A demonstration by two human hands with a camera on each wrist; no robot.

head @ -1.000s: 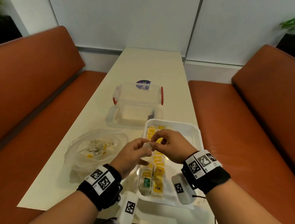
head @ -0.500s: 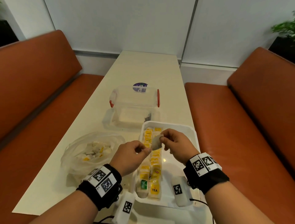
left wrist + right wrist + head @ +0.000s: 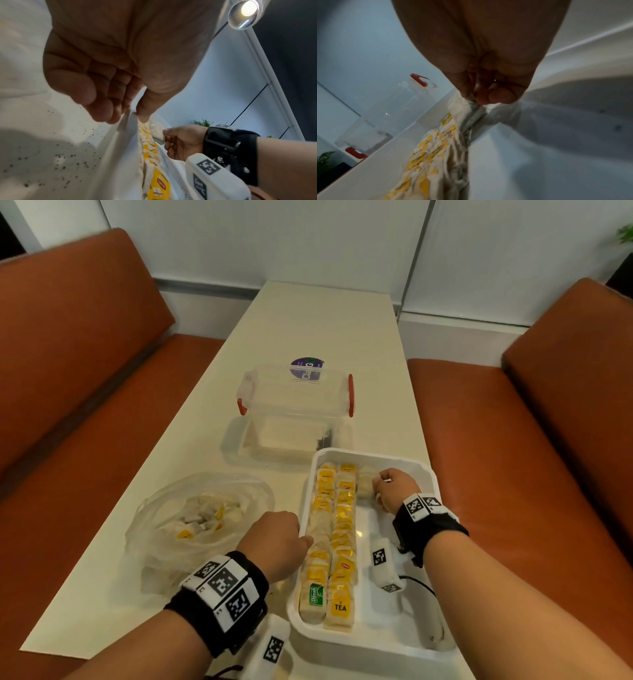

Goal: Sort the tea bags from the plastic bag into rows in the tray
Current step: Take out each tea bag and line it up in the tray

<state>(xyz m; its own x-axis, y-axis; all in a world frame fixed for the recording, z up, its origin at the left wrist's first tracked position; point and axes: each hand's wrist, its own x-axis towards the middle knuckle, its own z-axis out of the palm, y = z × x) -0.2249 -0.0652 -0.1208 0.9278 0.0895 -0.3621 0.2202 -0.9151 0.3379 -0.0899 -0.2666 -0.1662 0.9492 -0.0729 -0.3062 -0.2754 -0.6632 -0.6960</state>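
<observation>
The right hand (image 3: 394, 489) pinches a pale paper tea bag (image 3: 364, 482) at its nine o'clock, inside the white plastic tray (image 3: 383, 645); the left hand (image 3: 274, 542) grips the tray's rim.

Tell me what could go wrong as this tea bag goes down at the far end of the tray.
1. The right hand holds the tea bag close beside the second row; a nudge could topple standing bags.
2. It starts a third row alone, so it may flop over when released.
3. The left hand pinches the tray rim; letting go might let it slide.
</observation>
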